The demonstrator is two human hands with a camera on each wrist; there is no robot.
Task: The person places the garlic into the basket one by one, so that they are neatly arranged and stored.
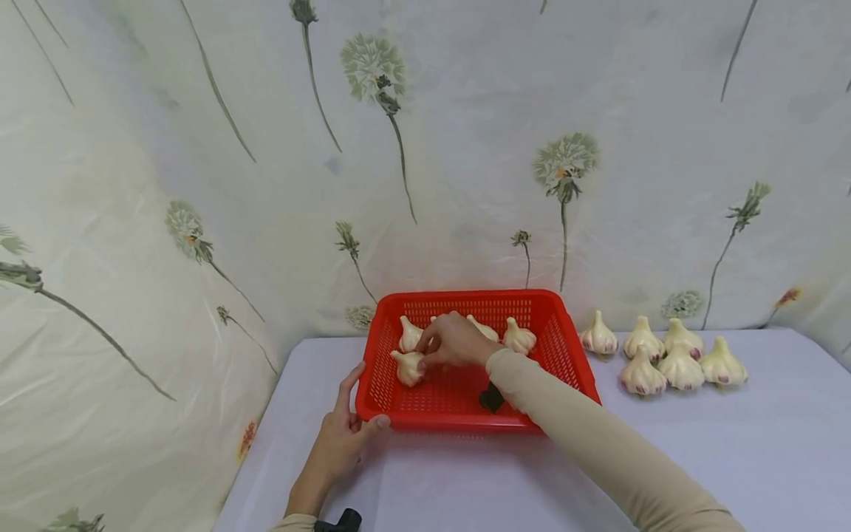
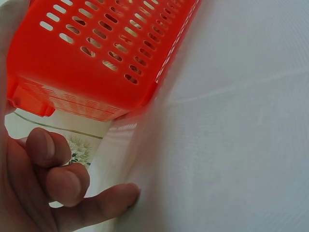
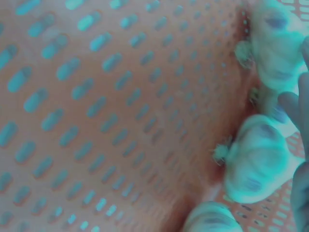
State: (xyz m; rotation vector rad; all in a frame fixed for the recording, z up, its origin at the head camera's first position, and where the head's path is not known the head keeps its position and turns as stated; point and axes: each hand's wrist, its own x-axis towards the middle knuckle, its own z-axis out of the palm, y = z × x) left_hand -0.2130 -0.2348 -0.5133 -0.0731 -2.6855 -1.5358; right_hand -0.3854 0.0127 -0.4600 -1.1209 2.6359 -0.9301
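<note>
A red basket (image 1: 465, 423) with slotted walls stands on the table and has several garlic bulbs in it. My left hand (image 1: 342, 436) holds its near left corner, thumb on the front rim and index finger along the left side. In the left wrist view the other fingers (image 2: 67, 186) are bent beside the basket wall (image 2: 72, 63). My right hand (image 1: 459, 341) reaches inside and pinches a garlic bulb (image 1: 408, 368) at the left, its neck pointing left. Behind it sits another bulb (image 1: 410, 335). The right wrist view catches only some fingers (image 3: 300, 108) at its edge, near bulbs (image 3: 258, 159).
Several more garlic bulbs (image 1: 681, 366) stand grouped on the white table (image 1: 665, 458), right of the basket. One bulb (image 1: 598, 336) is a little apart, close to the basket's right side. A dandelion-patterned curtain (image 1: 465, 148) hangs behind and along the left.
</note>
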